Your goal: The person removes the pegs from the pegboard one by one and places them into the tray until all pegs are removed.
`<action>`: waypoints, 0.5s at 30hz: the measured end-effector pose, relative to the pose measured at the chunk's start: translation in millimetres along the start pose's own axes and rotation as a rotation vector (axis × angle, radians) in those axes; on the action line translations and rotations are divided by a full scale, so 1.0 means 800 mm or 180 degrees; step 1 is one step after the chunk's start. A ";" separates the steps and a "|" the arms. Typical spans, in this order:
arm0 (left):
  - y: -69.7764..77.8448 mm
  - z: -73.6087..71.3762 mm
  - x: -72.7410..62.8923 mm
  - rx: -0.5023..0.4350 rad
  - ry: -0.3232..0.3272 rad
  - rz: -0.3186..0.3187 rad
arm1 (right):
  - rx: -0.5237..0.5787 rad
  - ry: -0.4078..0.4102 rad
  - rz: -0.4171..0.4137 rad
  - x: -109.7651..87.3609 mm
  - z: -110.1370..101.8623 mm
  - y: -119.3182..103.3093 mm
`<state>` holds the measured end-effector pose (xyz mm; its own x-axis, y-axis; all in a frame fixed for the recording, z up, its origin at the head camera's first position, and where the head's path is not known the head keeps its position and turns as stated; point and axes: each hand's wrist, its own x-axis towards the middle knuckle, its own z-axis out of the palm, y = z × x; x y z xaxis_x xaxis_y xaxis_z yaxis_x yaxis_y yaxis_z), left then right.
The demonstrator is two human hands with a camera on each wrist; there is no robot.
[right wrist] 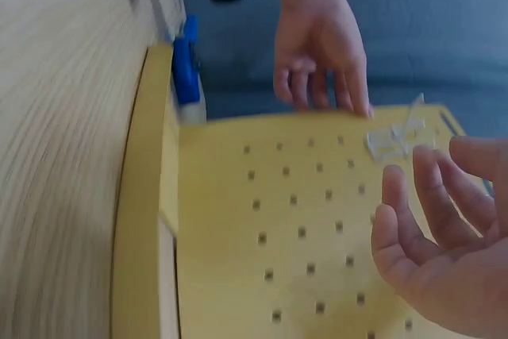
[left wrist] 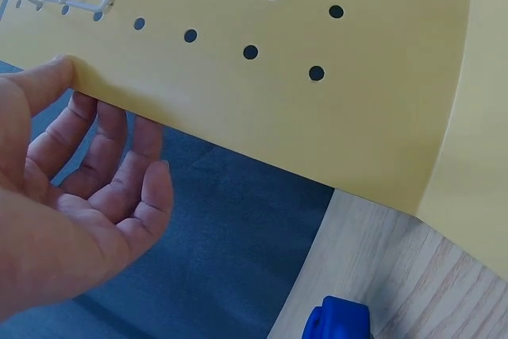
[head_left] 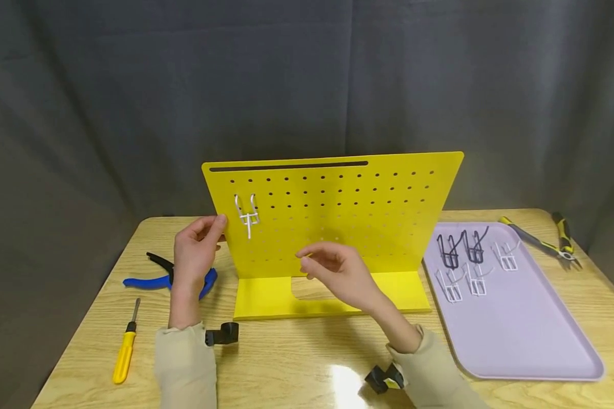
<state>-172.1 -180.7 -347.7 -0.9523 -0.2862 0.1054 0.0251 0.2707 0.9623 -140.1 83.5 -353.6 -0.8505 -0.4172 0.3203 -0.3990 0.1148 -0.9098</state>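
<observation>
A yellow pegboard [head_left: 337,227] stands upright on its base, with one white wire hook [head_left: 248,216] hung at its upper left. My left hand [head_left: 196,247] holds the board's left edge, thumb on the front face and fingers behind; the left wrist view shows this grip on the pegboard [left wrist: 238,109] closely. In front of the board's lower middle hovers my right hand [head_left: 340,272], its fingers loosely bent with nothing between them. The right wrist view has that right hand [right wrist: 452,236] apart from the board, with the white hook [right wrist: 393,142] beyond its fingertips.
On the right, a lilac tray [head_left: 532,335] bears two black hooks [head_left: 460,250] and three white hooks [head_left: 476,279]. Pliers [head_left: 542,244] lie past its far right corner. At left are a blue-handled tool [head_left: 148,282] and a yellow screwdriver [head_left: 125,352]. A dark curtain [head_left: 307,79] hangs behind.
</observation>
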 end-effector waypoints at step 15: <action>0.001 0.002 -0.002 0.0008 0.0002 0.0016 | 0.0063 0.0158 -0.0265 0.033 0.060 -0.017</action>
<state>-171.3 -178.5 -347.5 -0.9520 -0.2853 0.1105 0.0293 0.2745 0.9611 -140.9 27.9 -345.6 -0.8307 -0.3793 0.4074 -0.4626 0.0635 -0.8843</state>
